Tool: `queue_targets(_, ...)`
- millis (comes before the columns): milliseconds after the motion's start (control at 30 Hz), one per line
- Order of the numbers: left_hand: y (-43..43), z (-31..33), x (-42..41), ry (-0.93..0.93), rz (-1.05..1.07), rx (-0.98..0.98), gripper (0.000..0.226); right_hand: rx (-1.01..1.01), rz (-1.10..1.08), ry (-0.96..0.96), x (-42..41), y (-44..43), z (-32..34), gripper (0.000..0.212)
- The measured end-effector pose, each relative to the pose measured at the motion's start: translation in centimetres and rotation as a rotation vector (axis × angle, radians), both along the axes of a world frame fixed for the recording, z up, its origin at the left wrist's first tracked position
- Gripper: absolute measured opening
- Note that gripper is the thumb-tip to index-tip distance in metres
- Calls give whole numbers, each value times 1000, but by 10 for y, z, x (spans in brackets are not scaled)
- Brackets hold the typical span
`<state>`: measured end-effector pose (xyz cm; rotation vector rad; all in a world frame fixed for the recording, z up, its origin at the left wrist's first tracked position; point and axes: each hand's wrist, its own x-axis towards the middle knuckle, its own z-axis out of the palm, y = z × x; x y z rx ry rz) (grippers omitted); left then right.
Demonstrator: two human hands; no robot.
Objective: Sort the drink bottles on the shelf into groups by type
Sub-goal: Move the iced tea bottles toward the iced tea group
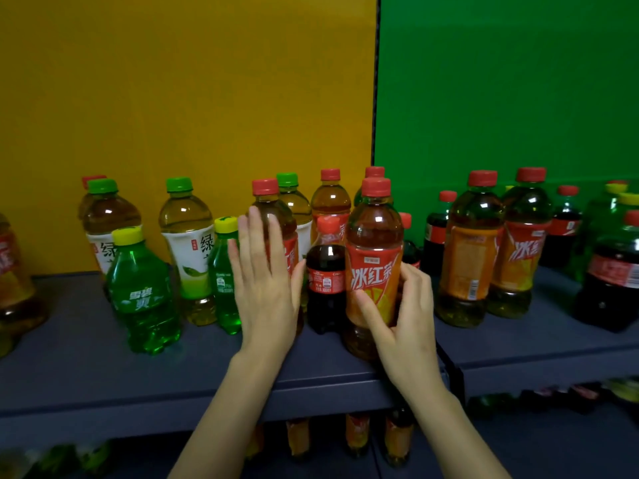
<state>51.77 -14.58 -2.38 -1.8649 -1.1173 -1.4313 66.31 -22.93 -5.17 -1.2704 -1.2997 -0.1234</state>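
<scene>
My right hand point(403, 312) grips a red-capped iced black tea bottle point(374, 243) with an orange-red label, standing upright near the front of the dark blue shelf point(86, 368). My left hand point(264, 281) is flat and open, fingers up, in front of another red-capped tea bottle point(273, 209), holding nothing. A small cola bottle point(325, 281) stands between my hands. To the left are two green soda bottles with yellow caps point(141, 292) point(224, 271) and green tea bottles with green caps point(188, 243) point(107, 219).
Right of the shelf divider stand two large iced tea bottles point(472, 254) point(522, 243), cola bottles point(437, 233) point(612, 278) and green bottles at the far right. One more tea bottle point(14, 281) is at the left edge. A lower shelf holds several bottles point(356, 433).
</scene>
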Motion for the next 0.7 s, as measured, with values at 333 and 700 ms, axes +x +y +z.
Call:
queue_targets(333,-33,1,34,-127,-573,-378,61,-38,117,175,49,12,26,54)
queue_targets(700,-13,38,35,-213,-763,-844,60,-319,494,393,65,25,29,70)
